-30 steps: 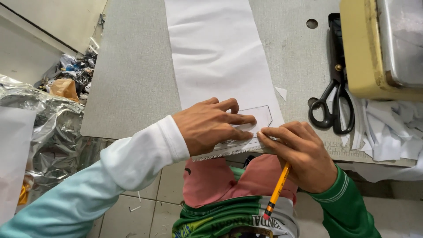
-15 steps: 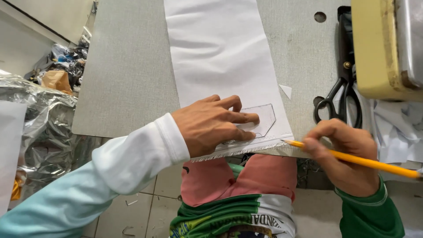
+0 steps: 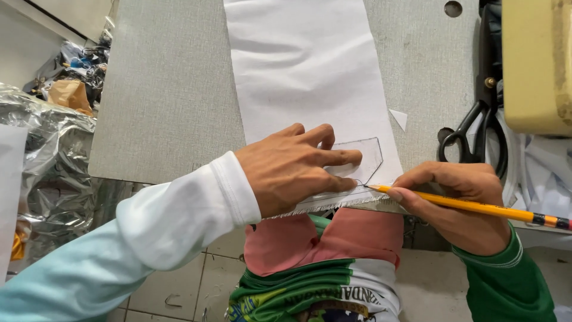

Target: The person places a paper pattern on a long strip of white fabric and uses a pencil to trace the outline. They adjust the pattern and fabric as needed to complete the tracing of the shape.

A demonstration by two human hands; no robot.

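Note:
A long strip of white fabric (image 3: 304, 71) lies on a grey table (image 3: 167, 89), its frayed end at the near edge. My left hand (image 3: 292, 167) presses flat on that end, fingers spread over a pencil-drawn pointed outline (image 3: 369, 158). My right hand (image 3: 459, 203) grips a yellow pencil (image 3: 476, 207) held almost level, its tip touching the fabric at the outline's lower corner, just right of my left fingertips.
Black scissors (image 3: 476, 128) lie at the table's right side beside a cream sewing machine body (image 3: 536, 65). A small white fabric scrap (image 3: 398, 118) sits near the strip. Crumpled silver plastic (image 3: 47, 161) and clutter fill the left. Tiled floor shows below.
My right hand swung the pencil from pointing down toward my lap to lying level, then brought its tip onto the fabric at the outline. My left hand stayed pressed in place.

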